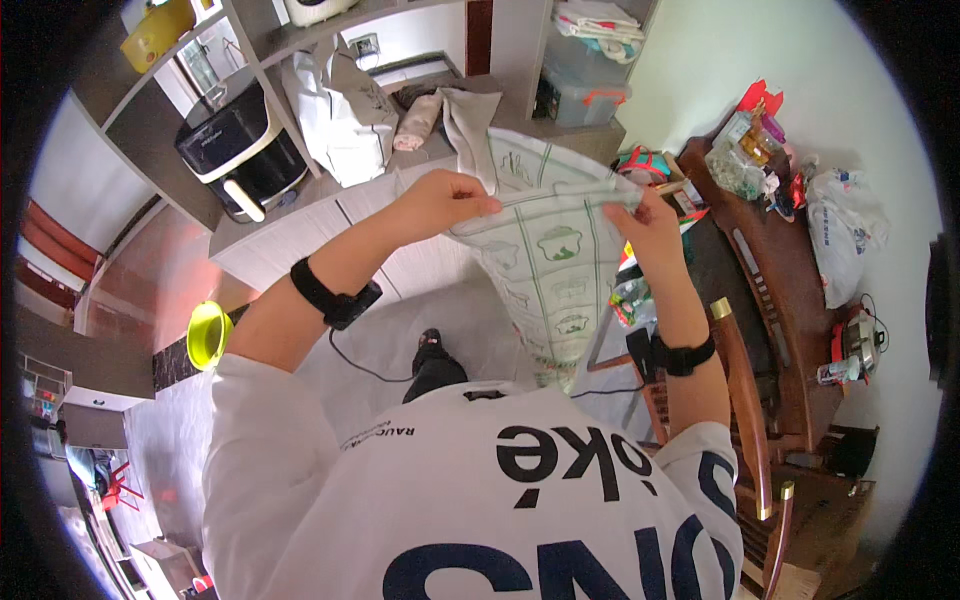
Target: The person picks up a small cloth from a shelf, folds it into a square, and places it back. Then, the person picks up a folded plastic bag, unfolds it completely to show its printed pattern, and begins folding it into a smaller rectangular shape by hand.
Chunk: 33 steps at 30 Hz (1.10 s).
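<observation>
A thin white cloth (535, 285) with green check lines and printed cooking pots hangs stretched between my two hands. My left hand (445, 207) is closed in a pinch on its upper left edge. Level with it, my right hand (652, 228) pinches the upper right edge. Between them the top edge runs nearly straight, while the lower part narrows in folds toward my body. Beyond my hands, part of the cloth lies over the counter edge. A beige cloth (468, 125) rests on the counter near my left hand. Black bands with small devices sit on both my wrists.
A black air fryer (240, 150) and a white bag (345, 115) stand on the shelf counter (270, 235). Right of me, a dark wooden table (770, 290) carries bags and packets, with a wooden chair (745, 410) close by. A yellow-green basin (208, 335) is at the left.
</observation>
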Each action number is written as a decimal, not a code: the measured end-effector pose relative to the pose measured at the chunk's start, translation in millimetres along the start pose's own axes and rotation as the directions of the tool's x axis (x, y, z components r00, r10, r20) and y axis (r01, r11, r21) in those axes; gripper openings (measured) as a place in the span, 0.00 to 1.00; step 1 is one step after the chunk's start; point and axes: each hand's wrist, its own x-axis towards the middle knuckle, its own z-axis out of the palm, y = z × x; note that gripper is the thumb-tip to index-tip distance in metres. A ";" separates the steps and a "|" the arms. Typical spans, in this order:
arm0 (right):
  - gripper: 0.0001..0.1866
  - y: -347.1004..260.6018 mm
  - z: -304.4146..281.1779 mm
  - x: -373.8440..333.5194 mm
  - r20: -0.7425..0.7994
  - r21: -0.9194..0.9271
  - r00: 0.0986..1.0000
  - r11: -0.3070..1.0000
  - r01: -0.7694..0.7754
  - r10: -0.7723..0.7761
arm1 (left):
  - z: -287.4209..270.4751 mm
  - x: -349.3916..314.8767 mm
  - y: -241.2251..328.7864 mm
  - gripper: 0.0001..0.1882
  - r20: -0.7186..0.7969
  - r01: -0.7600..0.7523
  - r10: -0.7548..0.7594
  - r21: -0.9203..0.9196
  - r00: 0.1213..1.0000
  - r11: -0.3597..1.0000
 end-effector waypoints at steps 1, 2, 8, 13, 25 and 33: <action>0.14 0.8 -3.8 -2.0 -0.051 -0.019 0.999 1.000 0.015 -0.016 | -3.4 -0.4 1.3 0.14 -0.009 0.020 -0.020 0.031 1.000 0.999; 0.14 2.6 -8.9 -4.4 -0.049 -0.020 0.998 1.000 0.025 -0.025 | -6.8 -0.1 1.1 0.14 -0.016 0.014 -0.014 0.034 1.000 0.999; 0.13 1.1 -65.2 -29.2 -0.235 -0.185 0.972 0.982 -0.046 0.001 | -46.4 4.3 -11.4 0.12 -0.248 0.030 0.003 0.127 0.969 0.991; 0.13 -6.0 -112.3 -74.9 -0.439 -0.235 0.898 0.967 -0.103 -0.011 | -90.7 3.0 -30.5 0.15 -0.394 0.062 -0.042 0.040 0.918 0.997; 0.26 -39.7 -250.8 -212.2 -0.913 -0.273 0.377 0.919 -0.284 -0.154 | -213.0 -33.4 -69.3 0.13 -0.631 0.195 -0.169 -0.029 0.757 0.980; 0.29 -61.2 -259.3 -280.4 -0.995 -0.047 0.096 0.971 -0.235 -0.025 | -238.8 -33.0 -104.3 0.12 -0.731 0.286 -0.262 -0.095 0.630 0.953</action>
